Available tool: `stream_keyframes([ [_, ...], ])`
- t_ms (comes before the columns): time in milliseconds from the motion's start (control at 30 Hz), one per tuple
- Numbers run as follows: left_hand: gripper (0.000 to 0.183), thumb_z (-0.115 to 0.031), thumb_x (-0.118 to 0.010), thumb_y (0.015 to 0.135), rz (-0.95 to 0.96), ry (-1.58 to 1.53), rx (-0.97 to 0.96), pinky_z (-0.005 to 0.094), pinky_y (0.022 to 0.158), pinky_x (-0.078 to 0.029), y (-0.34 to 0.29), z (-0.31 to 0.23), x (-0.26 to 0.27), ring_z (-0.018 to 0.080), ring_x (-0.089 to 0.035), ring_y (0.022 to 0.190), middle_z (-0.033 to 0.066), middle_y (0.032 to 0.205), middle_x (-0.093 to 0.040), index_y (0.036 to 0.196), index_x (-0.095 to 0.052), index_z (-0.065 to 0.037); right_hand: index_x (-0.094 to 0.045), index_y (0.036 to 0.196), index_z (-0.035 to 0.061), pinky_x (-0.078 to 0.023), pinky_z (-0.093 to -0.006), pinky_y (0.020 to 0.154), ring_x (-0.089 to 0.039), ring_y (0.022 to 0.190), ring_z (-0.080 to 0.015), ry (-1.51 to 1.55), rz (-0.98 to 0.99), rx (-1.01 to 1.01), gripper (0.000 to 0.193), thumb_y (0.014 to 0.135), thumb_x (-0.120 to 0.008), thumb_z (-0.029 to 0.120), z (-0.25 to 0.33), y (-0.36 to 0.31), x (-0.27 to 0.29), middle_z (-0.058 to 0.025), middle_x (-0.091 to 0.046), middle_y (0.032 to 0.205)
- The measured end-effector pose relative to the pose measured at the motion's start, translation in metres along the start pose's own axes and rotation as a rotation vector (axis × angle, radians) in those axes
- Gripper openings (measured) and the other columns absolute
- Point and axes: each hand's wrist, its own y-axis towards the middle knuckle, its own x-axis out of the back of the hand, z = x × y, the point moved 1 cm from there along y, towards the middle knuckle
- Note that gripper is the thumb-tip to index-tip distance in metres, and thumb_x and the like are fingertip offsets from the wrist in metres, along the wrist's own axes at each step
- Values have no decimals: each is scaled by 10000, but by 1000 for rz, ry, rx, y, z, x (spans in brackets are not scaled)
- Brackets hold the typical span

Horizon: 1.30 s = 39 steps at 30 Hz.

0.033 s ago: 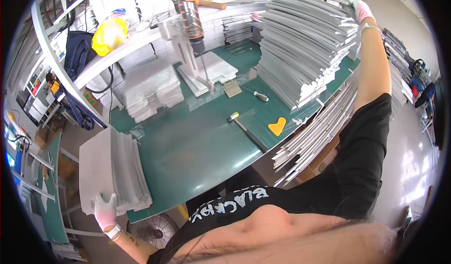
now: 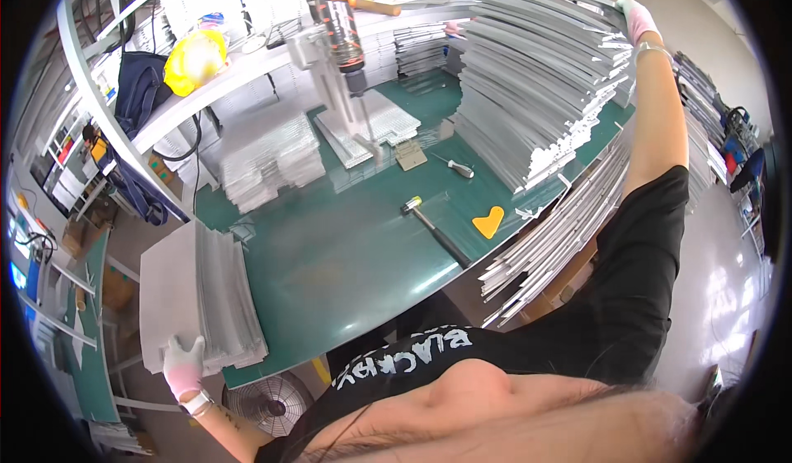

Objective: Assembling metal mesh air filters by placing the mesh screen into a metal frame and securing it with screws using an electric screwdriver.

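Note:
My left hand (image 2: 183,366), in a white and pink glove, lies at the near edge of a stack of flat light-grey panels (image 2: 169,286) on the bench's left end. Its thumb and fingers are apart on the top panel. My right arm reaches far out to the right. Gloved too, my right hand (image 2: 638,19) is curled over the top far corner of a tall, leaning stack of thin grey metal panels (image 2: 528,92). Its fingertips are partly hidden there.
On the green bench (image 2: 330,273) lie a hammer (image 2: 433,228), a screwdriver (image 2: 455,166) and a yellow heart-shaped piece (image 2: 488,222). An orange power driver (image 2: 338,26) hangs over it. More panels (image 2: 276,162) stand behind. A yellow helmet (image 2: 196,63) sits on the shelf; a fan (image 2: 272,405) stands below.
The bench and its tools appear shifted very slightly rightward in the picture. Both hands keep their places at the two stacks.

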Motion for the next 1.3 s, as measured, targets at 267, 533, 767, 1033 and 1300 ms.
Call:
stream_keyframes([
  [267, 667, -470, -704, 820, 89, 11, -215, 424, 893, -498, 58, 46, 70, 389, -650, 1023, 280, 1076, -667, 1211, -604, 60, -605, 1238, -25, -461, -393, 921, -646, 976, -376, -905, -294, 460, 625, 808, -589, 428, -13, 5, 19, -264, -670, 1079],
  [533, 666, -438, -588, 946, -150, -1000, -481, 382, 1066, -392, -38, 9, 155, 258, -544, 1217, 136, 1368, -527, 1387, -461, 45, -625, 1211, -11, -481, -311, 870, -610, 934, -192, -355, -251, 1067, 316, 896, -628, 9, -39, -261, -32, -107, -649, 1063],
  [767, 789, -438, -842, 635, -117, -229, -752, 471, 960, -451, -109, -166, 22, 358, -602, 1059, 190, 1182, -600, 1267, -565, -56, -609, 1135, 16, -457, -453, 904, -591, 951, -335, 27, 475, 1004, 397, 740, -622, -18, -112, -472, -141, -154, -608, 995],
  [1033, 623, -593, -516, 900, 626, -225, -846, 454, 856, -510, -84, -263, -113, 371, -642, 1000, 217, 1035, -677, 1191, -609, -50, -586, 1298, 142, -292, -534, 1107, -411, 1317, -426, -342, 1091, 560, 478, 849, -593, 305, -226, -552, -293, -202, -505, 1379],
  [1300, 676, -520, -626, 838, -763, -87, -523, 440, 1003, -452, 298, -282, -114, 352, -563, 1190, 240, 1250, -600, 1239, -581, 22, -585, 1301, 137, -221, -567, 1146, -378, 1355, -402, -536, 1046, 713, 487, 821, -544, 203, -229, -563, -302, -203, -466, 1417],
])
